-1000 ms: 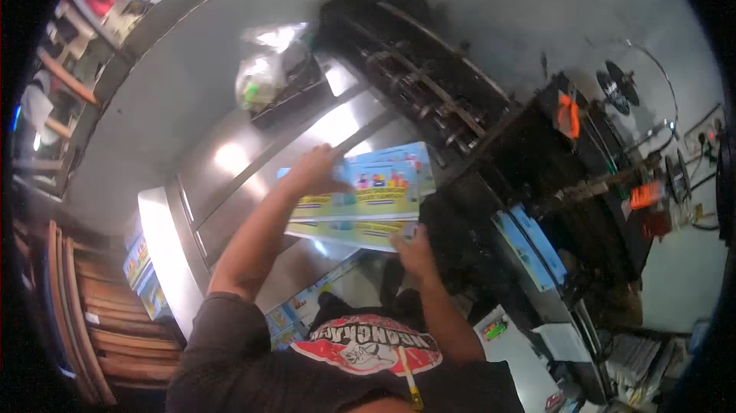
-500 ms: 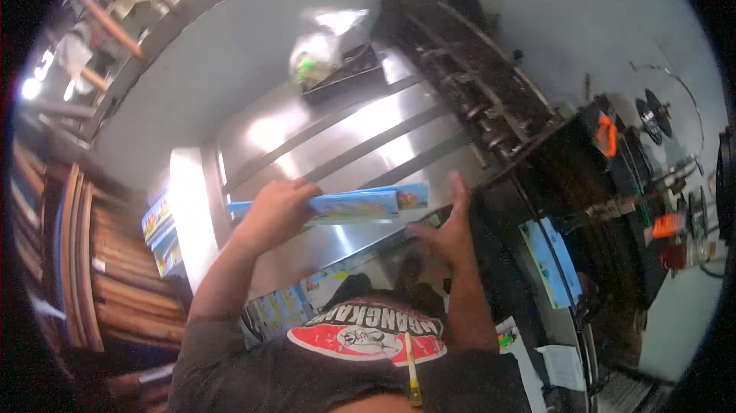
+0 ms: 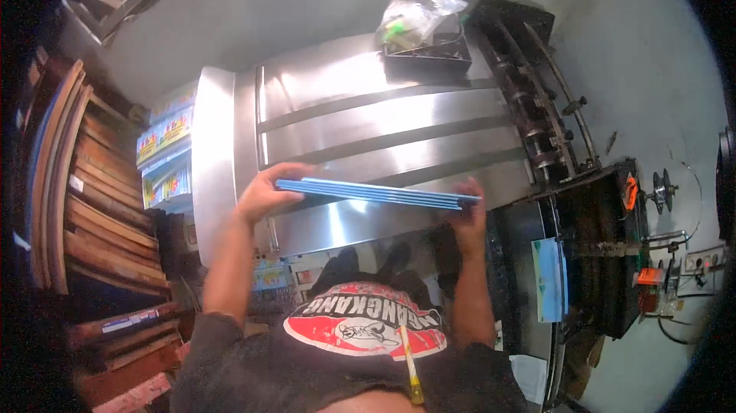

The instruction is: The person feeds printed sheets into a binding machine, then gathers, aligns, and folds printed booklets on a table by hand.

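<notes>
A thin stack of flat blue card pieces (image 3: 376, 193) is held edge-up above a shiny metal table (image 3: 368, 145), its long edges facing me. My left hand (image 3: 267, 197) is closed around the left end, thumb along the near side. At the right end, my right hand (image 3: 469, 217) has its fingers around the stack, a little blurred. Several pale blue edges lie close together in the stack, slightly uneven at the right end.
Behind the stack, a dark box (image 3: 426, 67) bears a clear plastic bag (image 3: 418, 14). A dark roller machine (image 3: 540, 118) borders the table's right side. Printed packs (image 3: 167, 149) and stacked wooden boards (image 3: 107, 191) stand at left. A blue printed piece (image 3: 549, 279) lies at right.
The stack has turned from showing its printed face to showing its edges. My right hand, which was apart from it with fingers spread, now holds its right end. The view has shifted.
</notes>
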### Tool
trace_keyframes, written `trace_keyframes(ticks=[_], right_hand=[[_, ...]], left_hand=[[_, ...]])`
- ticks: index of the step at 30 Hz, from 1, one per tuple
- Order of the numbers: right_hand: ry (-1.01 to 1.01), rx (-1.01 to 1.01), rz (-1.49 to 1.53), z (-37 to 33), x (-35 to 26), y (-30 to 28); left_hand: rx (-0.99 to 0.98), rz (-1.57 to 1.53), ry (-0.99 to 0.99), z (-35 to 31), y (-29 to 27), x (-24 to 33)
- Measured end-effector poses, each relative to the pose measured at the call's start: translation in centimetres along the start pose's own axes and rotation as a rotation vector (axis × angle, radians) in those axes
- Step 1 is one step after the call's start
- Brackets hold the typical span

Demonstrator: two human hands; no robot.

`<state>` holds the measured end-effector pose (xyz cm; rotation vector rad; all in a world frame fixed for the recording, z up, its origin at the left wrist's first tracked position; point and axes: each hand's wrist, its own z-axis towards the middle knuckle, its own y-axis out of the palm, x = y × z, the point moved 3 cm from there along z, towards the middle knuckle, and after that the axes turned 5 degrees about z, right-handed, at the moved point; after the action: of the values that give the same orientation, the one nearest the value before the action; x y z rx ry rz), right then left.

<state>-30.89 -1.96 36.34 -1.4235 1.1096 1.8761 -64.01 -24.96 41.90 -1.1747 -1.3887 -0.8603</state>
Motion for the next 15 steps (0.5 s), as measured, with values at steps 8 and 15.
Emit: trace_keyframes(ticks=[8,15], right_hand=[[0.025,0.018,-0.029,-1.7,-0.9,3.4],[-0.274,0.051,-0.247,-5.4,-5.2,3.2]], left_hand=[[0.142,-0.239,0.247,-0.1,3.7,-1.4],[0.078,-0.285,0.316,-1.0,5.1,1.3]])
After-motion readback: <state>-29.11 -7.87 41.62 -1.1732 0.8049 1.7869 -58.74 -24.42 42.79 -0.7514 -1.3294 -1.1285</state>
